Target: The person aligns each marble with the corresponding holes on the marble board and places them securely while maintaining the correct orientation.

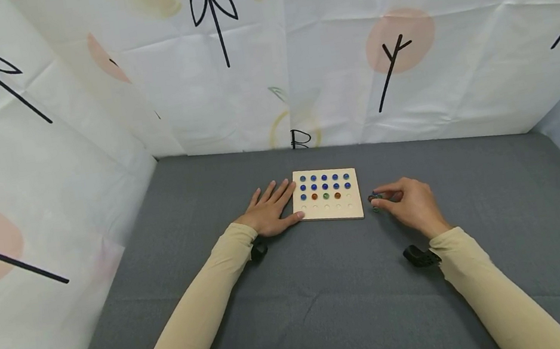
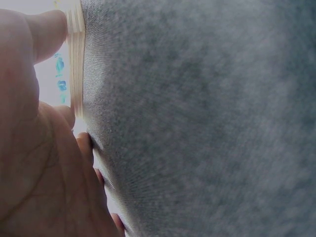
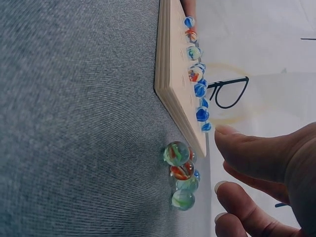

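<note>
My left hand (image 1: 269, 211) lies flat with fingers spread at the left side of a wooden marble board (image 1: 345, 212). Its thumb touches the near left corner, and a fingertip meets the side further up. Blue marbles (image 1: 325, 186) fill the two far rows; the third row mixes blue, orange and green ones, and the nearest row shows bare hollows. Right of the board, my right hand (image 1: 409, 203) hovers beside loose marbles (image 3: 182, 199), thumb and fingertips parted around nothing. These clear glass marbles, with green, orange and blue swirls, sit clustered on the cloth near the board's corner.
A grey cloth (image 1: 312, 314) covers the table. White printed fabric (image 1: 331, 82) stands behind it and at both sides. Each wrist carries a black camera, such as the one (image 1: 421, 256) under the right sleeve.
</note>
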`<state>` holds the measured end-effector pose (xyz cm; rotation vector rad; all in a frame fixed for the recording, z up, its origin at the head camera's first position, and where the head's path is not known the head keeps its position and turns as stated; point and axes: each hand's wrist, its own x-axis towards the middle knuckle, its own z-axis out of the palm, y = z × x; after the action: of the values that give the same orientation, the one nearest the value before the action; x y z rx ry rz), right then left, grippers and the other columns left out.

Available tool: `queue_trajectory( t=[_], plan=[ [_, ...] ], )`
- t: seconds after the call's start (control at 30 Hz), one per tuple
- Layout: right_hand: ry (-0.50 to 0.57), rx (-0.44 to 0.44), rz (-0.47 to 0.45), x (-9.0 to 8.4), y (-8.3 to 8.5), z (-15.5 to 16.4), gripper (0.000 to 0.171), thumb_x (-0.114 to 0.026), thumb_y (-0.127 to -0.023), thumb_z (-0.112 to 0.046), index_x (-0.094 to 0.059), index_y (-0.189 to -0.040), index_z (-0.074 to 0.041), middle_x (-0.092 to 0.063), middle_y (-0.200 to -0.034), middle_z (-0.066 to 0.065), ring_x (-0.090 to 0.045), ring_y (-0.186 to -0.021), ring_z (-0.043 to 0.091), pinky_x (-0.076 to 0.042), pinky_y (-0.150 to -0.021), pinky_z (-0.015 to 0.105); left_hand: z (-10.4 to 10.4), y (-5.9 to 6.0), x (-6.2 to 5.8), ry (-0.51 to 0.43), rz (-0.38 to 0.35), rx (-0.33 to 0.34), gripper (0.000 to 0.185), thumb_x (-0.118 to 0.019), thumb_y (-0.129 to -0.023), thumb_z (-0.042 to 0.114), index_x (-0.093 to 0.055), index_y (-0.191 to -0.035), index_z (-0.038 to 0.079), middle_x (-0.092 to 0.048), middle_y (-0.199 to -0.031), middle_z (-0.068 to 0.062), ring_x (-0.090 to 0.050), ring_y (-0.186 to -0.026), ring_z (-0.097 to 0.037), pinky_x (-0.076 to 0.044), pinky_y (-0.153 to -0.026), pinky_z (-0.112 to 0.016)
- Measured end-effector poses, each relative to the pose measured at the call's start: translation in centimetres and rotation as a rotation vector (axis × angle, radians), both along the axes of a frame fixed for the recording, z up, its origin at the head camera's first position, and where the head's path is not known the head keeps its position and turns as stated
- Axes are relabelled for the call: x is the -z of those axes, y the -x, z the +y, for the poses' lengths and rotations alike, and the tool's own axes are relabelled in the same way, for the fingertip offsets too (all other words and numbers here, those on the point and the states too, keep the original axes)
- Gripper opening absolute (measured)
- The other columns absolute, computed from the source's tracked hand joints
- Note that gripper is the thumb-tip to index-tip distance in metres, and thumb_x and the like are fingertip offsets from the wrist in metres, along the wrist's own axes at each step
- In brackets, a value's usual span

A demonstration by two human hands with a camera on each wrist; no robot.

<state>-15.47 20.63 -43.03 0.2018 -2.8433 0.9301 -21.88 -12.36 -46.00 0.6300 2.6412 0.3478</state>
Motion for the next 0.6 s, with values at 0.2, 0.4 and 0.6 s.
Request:
queue_trajectory(
  t=[0.2, 0.4, 0.6],
  plan=[
    [-0.003, 0.006, -0.013, 0.2, -0.25, 0.25, 0.026, -0.083, -0.086, -0.017, -0.08, -0.106, 0.0, -0.066, -0.09, 0.015, -0.057, -0.073, 0.025, -0.042, -0.06, 0.036, -0.02, 0.17, 0.26, 0.006, -0.004, -0.002, 0.083, -0.035, -0.101, 0.069, 0.004, -0.164, 0.031, 0.006, -0.17, 0.006, 0.013, -0.155, -0.02, 0.013, -0.122, -0.049],
    [0.002, 0.0, -0.02, 0.71, -0.61, 0.38, 0.025, -0.084, -0.086, -0.017, -0.08, -0.105, -0.002, -0.065, -0.087, 0.014, -0.058, -0.071, 0.024, -0.043, -0.058, 0.036, 0.08, 0.07, 0.0, 0.024, -0.008, -0.007, 0.083, -0.034, -0.101, 0.07, 0.005, -0.163, 0.031, 0.007, -0.17, 0.008, 0.014, -0.155, -0.018, 0.014, -0.122, -0.047],
    [0.013, -0.01, -0.032, 0.93, -0.78, 0.32, 0.025, -0.084, -0.087, -0.018, -0.081, -0.106, -0.003, -0.066, -0.088, 0.013, -0.059, -0.073, 0.024, -0.044, -0.059, 0.036, 0.1, 0.11, -0.05, 0.014, -0.009, -0.006, 0.083, -0.034, -0.101, 0.07, 0.005, -0.164, 0.031, 0.006, -0.17, 0.007, 0.013, -0.155, -0.018, 0.015, -0.122, -0.047]
  ],
)
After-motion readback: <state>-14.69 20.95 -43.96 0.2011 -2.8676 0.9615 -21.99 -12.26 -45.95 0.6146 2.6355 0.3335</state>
